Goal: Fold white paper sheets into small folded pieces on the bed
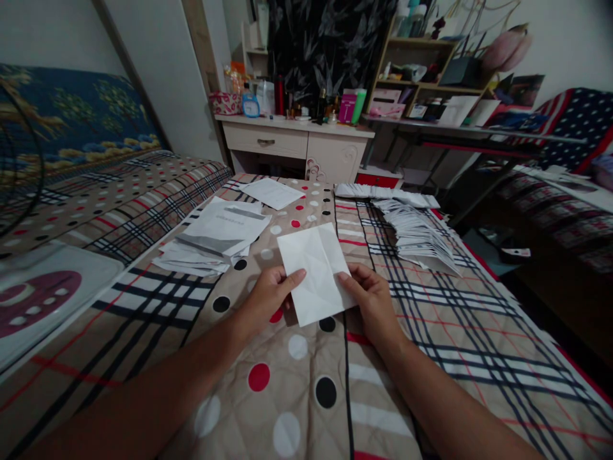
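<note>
A creased white piece of folded paper (316,265) is held up in front of me, above a dotted and plaid bedspread (268,409). On its left edge, my left hand (275,287) pinches it with the thumb on top. My right hand (371,294) grips the opposite edge in the same way, its fingers behind the paper. To the left lies a loose stack of printed sheets (225,223) with grey bands. Beyond that, a single white sheet (272,193) rests flat. A fanned row of folded papers (419,236) leans over on the right side.
Behind the fanned row lies a long bundle of white papers (385,193). A white plastic lid or box (90,275) with a purple oval sits at the left edge. At the far end stands a white dresser (292,137) with bottles and boxes, beside a shelf (416,83).
</note>
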Tool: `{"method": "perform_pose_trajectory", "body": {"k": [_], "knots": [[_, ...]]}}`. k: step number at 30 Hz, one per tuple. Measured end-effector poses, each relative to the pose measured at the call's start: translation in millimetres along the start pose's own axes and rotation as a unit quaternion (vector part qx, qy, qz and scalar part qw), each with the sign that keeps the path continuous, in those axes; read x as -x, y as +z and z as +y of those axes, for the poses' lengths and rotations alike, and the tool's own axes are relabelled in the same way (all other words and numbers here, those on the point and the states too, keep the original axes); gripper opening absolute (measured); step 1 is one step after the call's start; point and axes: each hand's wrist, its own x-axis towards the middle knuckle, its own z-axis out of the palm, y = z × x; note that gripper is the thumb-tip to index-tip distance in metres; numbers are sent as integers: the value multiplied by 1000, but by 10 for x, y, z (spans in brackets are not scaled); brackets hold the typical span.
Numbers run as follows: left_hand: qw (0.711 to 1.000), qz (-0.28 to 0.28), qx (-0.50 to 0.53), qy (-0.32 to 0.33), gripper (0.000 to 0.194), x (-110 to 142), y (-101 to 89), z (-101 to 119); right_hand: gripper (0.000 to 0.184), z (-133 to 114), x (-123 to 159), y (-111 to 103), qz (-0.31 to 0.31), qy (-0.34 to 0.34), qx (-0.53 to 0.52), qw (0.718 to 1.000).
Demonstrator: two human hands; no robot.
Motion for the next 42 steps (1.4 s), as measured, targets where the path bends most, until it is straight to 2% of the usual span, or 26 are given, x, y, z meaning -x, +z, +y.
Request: {"method": "perform_pose_trajectory", "body": {"k": [6,9,11,13,16,18,20,23,27,34,39,42], "knots": [[1000,6,23,1,46,-10,-19,-42,24,19,-16,-16,-3,14,-6,1000],[1000,6,22,13,42,-16,-20,-42,21,8,-15,-20,-4,-5,8,1000],[999,17,12,50,34,-25,-27,-25,15,-4,-19,-32,13,-64,39,997],[993,32,-4,117,24,-38,-44,-2,4,-16,-25,-52,37,-152,82,984],[976,56,-12,211,15,-61,-78,26,16,-27,-32,-77,47,-254,138,956],[971,67,-5,230,13,-72,-92,33,21,-30,-32,-81,46,-278,156,947],[973,68,6,220,14,-76,-93,34,23,-32,-30,-75,42,-280,160,946],[983,63,31,168,14,-72,-83,26,23,-30,-30,-66,43,-275,158,947],[990,52,71,114,24,-56,-82,14,22,-11,-49,-73,55,-273,158,947],[990,11,102,96,44,-58,-91,1,18,21,-77,-82,68,-247,119,959],[993,1,56,105,42,-80,-91,-42,14,50,-72,-71,38,-164,104,980],[993,1,48,106,50,-73,-93,-54,15,82,-79,-75,19,-133,102,986]]}}
